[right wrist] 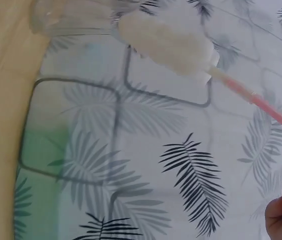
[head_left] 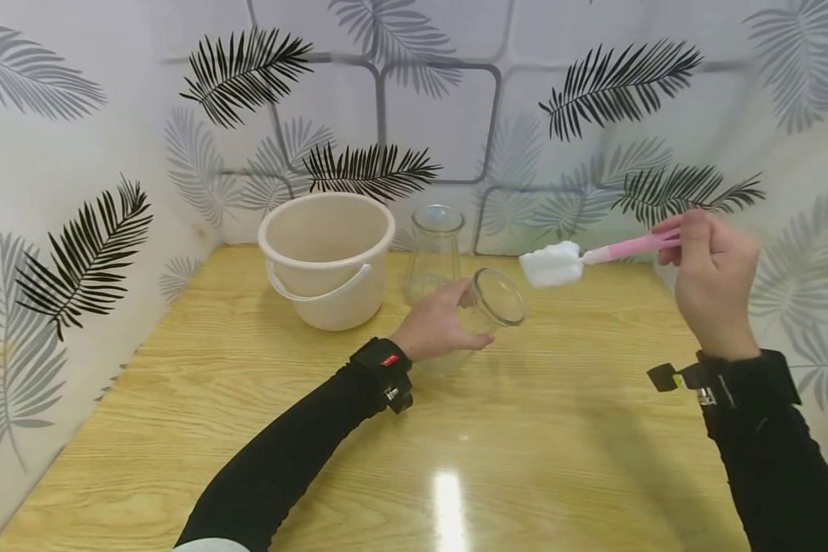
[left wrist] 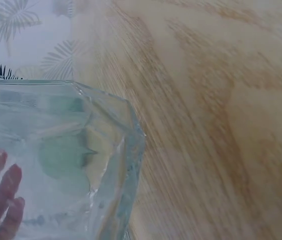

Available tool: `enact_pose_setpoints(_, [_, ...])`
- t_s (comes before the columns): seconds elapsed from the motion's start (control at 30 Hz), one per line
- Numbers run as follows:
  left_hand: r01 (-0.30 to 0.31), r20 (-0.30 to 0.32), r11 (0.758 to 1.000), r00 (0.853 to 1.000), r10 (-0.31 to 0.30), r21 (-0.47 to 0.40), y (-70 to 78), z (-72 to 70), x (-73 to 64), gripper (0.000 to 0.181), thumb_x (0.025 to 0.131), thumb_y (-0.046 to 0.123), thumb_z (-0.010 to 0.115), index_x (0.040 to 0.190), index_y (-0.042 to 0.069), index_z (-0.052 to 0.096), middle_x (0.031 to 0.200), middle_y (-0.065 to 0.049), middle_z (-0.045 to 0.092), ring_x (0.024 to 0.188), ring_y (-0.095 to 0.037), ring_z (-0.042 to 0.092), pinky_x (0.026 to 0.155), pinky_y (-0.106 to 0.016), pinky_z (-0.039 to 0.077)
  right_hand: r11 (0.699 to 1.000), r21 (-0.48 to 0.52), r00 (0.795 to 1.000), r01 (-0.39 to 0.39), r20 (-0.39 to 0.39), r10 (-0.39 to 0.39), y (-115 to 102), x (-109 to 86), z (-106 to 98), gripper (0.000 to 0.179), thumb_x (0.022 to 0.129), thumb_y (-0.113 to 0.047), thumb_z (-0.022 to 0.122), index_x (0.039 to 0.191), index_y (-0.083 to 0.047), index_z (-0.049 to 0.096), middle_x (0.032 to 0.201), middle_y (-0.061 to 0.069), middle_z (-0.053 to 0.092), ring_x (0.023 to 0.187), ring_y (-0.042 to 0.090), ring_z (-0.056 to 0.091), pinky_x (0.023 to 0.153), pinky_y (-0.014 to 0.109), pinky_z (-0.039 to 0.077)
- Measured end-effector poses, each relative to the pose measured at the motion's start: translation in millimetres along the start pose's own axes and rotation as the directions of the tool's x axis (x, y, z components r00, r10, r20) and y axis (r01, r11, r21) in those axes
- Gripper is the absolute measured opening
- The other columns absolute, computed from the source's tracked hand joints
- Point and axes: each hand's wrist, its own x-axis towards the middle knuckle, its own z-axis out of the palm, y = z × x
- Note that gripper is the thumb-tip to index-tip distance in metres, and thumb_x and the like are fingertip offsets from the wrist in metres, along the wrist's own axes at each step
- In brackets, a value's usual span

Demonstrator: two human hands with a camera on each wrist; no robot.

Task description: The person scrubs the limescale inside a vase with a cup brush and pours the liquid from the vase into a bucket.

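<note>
My left hand (head_left: 436, 322) grips a clear glass jar (head_left: 488, 310) from the side. The jar leans over, its open mouth tilted up to the right. In the left wrist view the thick faceted base of the jar (left wrist: 71, 140) fills the left side, and fingers (left wrist: 2, 197) show through the glass. Raised at the right, my right hand (head_left: 717, 276) holds a sponge bottle brush by its pink handle (head_left: 631, 245). Its white sponge head (head_left: 553, 264) points left, just apart from the jar's mouth. The right wrist view also shows the sponge head (right wrist: 168, 45).
A cream bucket (head_left: 334, 299) with a white handle stands at the back left. Beside it is a second clear glass jar (head_left: 433, 245), upright behind my left hand. Leaf-patterned walls (head_left: 435, 107) border the wooden table (head_left: 559, 429) at the back and sides.
</note>
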Motion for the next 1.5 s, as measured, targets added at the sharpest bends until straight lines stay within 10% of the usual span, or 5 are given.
enact_pose_setpoints(0.13, [0.012, 0.001, 1.000, 1.000, -0.012, -0.011, -1.5, -4.7, -0.2, 0.059, 0.075, 0.054, 0.081, 0.117, 0.023, 0.054, 0.123, 0.000, 0.065, 0.118, -0.017, 0.062, 0.098, -0.038, 0.051, 0.956, -0.209, 0.967, 0.206, 0.192, -0.167, 23, -20.5, 12, 0.023, 0.102, -0.006, 0.055, 0.095, 0.006, 0.074, 0.074, -0.003, 0.069, 0.066, 0.000, 0.057, 0.060, 0.019, 0.039])
enact_pose_setpoints(0.43, [0.006, -0.037, 0.999, 0.999, -0.007, -0.036, -4.6, -10.7, 0.1, 0.061, 0.076, 0.052, 0.082, 0.120, 0.023, 0.053, 0.119, 0.004, 0.065, 0.118, -0.017, 0.061, 0.099, -0.039, 0.051, 0.739, -0.224, 0.599, 0.636, 0.746, -0.289, 37, -83.7, 46, 0.021, 0.084, -0.016, 0.080, 0.103, -0.007, 0.077, 0.078, -0.001, 0.069, 0.070, 0.015, 0.061, 0.064, 0.036, 0.052])
enact_pose_setpoints(0.73, [0.035, -0.087, 0.998, 0.995, -0.040, -0.056, -9.4, -22.4, -0.4, 0.065, 0.075, 0.049, 0.084, 0.126, 0.023, 0.054, 0.121, 0.000, 0.064, 0.115, -0.018, 0.060, 0.097, -0.041, 0.051, 0.688, -0.198, 0.395, 0.698, 0.908, -0.139, 24, -119.9, 65, 0.017, 0.083, -0.022, 0.080, 0.098, -0.020, 0.073, 0.075, -0.008, 0.067, 0.069, 0.012, 0.059, 0.059, 0.031, 0.047])
enact_pose_setpoints(1.17, [0.093, -0.208, 0.900, 0.958, -0.197, -0.427, -13.0, -1.6, -13.4, 0.062, 0.081, 0.039, 0.082, 0.132, 0.021, 0.053, 0.118, -0.003, 0.061, 0.107, -0.019, 0.057, 0.093, -0.046, 0.050, 0.852, -0.344, 0.616, 0.394, 0.787, 0.033, 9, -115.4, 108, 0.078, 0.093, -0.056, 0.065, 0.151, -0.007, 0.043, 0.121, 0.011, 0.070, 0.109, 0.032, 0.067, 0.090, 0.054, 0.054])
enact_pose_setpoints(1.5, [0.005, -0.403, 0.631, 0.765, -0.502, -0.776, 1.9, -38.6, 9.1, 0.053, 0.086, 0.044, 0.076, 0.124, 0.015, 0.052, 0.113, 0.000, 0.057, 0.106, -0.016, 0.055, 0.092, -0.034, 0.048, 0.887, -0.376, 0.745, 0.269, 0.665, 0.056, -17, -86.6, 155, 0.104, 0.083, -0.064, 0.072, 0.157, -0.006, 0.027, 0.142, 0.026, 0.053, 0.124, 0.044, 0.056, 0.095, 0.060, 0.050])
